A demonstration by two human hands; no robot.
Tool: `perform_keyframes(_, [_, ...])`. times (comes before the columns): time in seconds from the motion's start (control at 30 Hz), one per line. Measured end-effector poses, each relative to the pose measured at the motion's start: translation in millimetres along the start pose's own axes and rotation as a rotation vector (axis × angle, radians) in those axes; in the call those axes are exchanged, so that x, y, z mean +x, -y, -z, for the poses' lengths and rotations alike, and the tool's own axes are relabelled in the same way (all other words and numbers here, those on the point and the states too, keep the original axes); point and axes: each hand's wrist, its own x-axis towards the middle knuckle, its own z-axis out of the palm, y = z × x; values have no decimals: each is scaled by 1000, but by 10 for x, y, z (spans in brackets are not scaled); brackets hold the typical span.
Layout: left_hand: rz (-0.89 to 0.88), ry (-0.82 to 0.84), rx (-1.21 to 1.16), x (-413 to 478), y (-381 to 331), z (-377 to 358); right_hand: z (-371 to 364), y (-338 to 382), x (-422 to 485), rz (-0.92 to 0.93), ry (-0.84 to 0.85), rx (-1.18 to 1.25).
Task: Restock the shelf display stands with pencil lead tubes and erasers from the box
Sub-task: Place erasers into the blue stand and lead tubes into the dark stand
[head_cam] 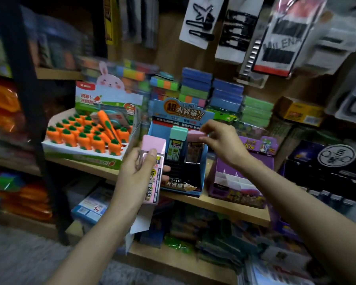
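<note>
A blue display stand (203,161) sits on the wooden shelf (214,200). In its back row a mint-capped lead tube (178,140) stands upright. My right hand (220,140) pinches the pink cap of another lead tube (194,149) beside the mint one, its lower part inside the stand. My left hand (138,171) grips a pink lead tube (153,161) in front of the stand's left side. The stand's front rows show dark empty slots.
A tray of carrot-shaped erasers (84,136) stands left of the blue stand. A purple display stand (240,182) with white dividers stands to its right. Stacked coloured blocks fill the back of the shelf. Hair-clip cards hang above. Lower shelves hold more packs.
</note>
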Motion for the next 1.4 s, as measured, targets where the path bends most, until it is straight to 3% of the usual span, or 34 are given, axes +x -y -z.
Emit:
perform_keyframes(0.13, [2, -1, -23, 9, 14, -25, -47, -34, -60, 109, 85, -47])
perform_keyframes(0.37, [-41, -8, 5, 20, 85, -49, -140, -138, 23, -46, 59, -17])
perform_keyframes(0.53, [-77, 38, 52, 33, 130, -79, -241, -185, 51, 60, 91, -459])
perform_keyframes(0.63, [-57, 55, 54, 51, 163, -118, -222, -147, 17, 104, 68, -591])
perform_keyframes(0.67, [-54, 71, 55, 54, 169, -138, -201, -129, -7, 96, 30, -554])
perform_keyframes(0.73, [-59, 103, 70, 51, 164, -194, -130, 12, -81, -31, 1, -190])
perform_keyframes(0.83, [-92, 119, 146, 78, 182, -273, -20, 270, -196, -194, 253, 510])
perform_keyframes(0.9, [-110, 136, 181, 111, 203, -315, 5, 343, -257, -189, 368, 593])
perform_keyframes(0.97, [-104, 171, 198, 148, 233, -329, 57, 349, -247, -179, 333, 596])
perform_keyframes(1.03, [-131, 200, 375, 199, 322, -290, 134, 265, -174, -173, 183, 544])
perform_keyframes(1.1, [-176, 199, 712, 233, 451, -208, 202, 145, -75, -146, 35, 390])
perform_keyframes(1.23, [-259, 273, 1261, 194, 708, -120, 82, -29, -8, -76, -6, 88])
perform_keyframes(1.4, [-326, 292, 1289, 205, 782, -73, -56, -53, -55, 40, 51, -35])
